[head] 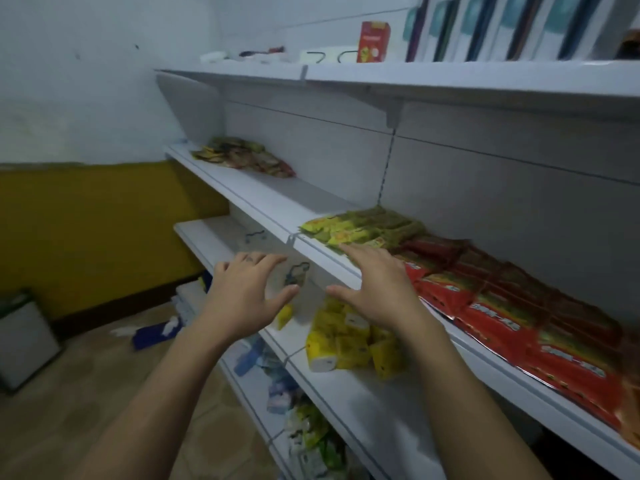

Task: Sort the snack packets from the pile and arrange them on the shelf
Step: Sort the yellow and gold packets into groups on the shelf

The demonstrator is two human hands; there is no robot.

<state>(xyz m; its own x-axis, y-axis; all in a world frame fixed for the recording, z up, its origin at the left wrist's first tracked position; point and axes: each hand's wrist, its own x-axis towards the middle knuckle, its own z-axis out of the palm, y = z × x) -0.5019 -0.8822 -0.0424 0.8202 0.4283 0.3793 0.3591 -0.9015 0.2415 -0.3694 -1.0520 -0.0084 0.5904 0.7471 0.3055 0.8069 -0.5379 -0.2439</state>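
A white shelving unit (433,174) is seen running from left of centre to the lower right of the frame. On its middle board (263,199), a loose pile of mixed packets (242,157) is laid at the upper left, and yellow-green packets (363,228) are set in rows touching red packets (519,306) toward the right. A red box (373,41) and tall boxes (502,26) are stood on the top board (450,77), and yellow packs (349,344) are heaped on the lower board (363,403).

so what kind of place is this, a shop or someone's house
Probably a small shop, or its stockroom: white tiered display shelving, red snack packets and yellow-green packets laid in rows on one shelf, and yellow tissue packs on the shelf below.
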